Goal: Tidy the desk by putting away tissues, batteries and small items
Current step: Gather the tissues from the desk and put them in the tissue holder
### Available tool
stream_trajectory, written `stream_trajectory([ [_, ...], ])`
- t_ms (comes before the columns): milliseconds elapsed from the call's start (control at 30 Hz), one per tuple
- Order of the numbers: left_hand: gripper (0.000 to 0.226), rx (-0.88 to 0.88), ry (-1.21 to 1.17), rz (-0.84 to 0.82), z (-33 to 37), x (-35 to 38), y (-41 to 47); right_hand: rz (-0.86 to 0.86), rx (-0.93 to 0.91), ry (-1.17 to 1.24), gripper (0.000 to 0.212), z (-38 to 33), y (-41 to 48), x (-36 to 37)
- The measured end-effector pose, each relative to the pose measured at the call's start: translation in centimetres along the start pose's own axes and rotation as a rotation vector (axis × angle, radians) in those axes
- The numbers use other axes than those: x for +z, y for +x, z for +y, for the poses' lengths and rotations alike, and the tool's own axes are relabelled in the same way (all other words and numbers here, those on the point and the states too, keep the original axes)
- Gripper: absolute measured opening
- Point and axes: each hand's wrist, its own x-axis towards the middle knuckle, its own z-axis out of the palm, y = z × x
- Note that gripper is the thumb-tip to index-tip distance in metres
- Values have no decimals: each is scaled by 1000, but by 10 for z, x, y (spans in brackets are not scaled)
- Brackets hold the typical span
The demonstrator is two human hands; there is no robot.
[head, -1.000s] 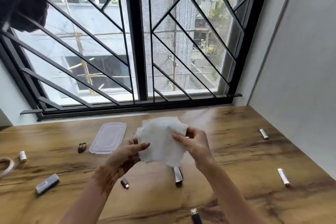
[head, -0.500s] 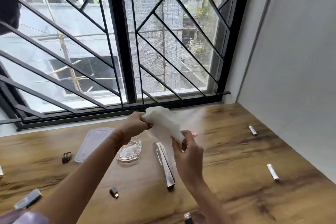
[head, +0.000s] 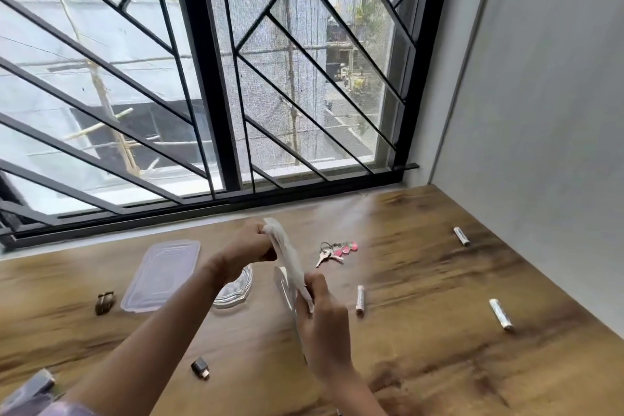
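One tissue is in the air above the middle of the desk, drawn into a narrow strip. The left hand grips its far end with curled fingers. The right hand pinches its near end.

I judge that the step in hand is to fold or roll the tissue small, so that it can be put away. The next move calls for a place to put it. No bin or tissue box is visible, so the person perhaps must look outside this view.

The batteries are three, all lying on the desk:
- one battery just right of the right hand
- a second battery further right and near
- a third battery far right, near the wall

Each other thing is one:
- The keys are one bunch with pink charms, far from the right hand.
- A glass dish is partly hidden behind the left wrist.
- A plastic lid lies left of the dish.
- A clip lies further left.
- A dark adapter lies near, on the left.
- A shiny piece lies under the tissue. It is mostly hidden, and I cannot tell what it is.
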Motion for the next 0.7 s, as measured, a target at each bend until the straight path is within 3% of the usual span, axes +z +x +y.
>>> stream_trajectory([
  [200, 19, -50, 14, -30, -21, -3, 5, 31, -65, -165, 40, 7, -3, 2],
  [400, 15, -17, -1, -19, -36, -3, 5, -114, -103, -486, 64, 14, -9, 8],
  [533, 16, -4, -64, 22, -49, -9, 8, -99, -151, -571, 45, 10, -8, 8],
  [633, 27, -9, -27, 73, -56, -8, 9, -76, -170, -484, 42, 15, -11, 10],
  [700, 34, -11, -3, 106, -59, -8, 11, -39, -213, -410, 27, 17, -13, 10],
])
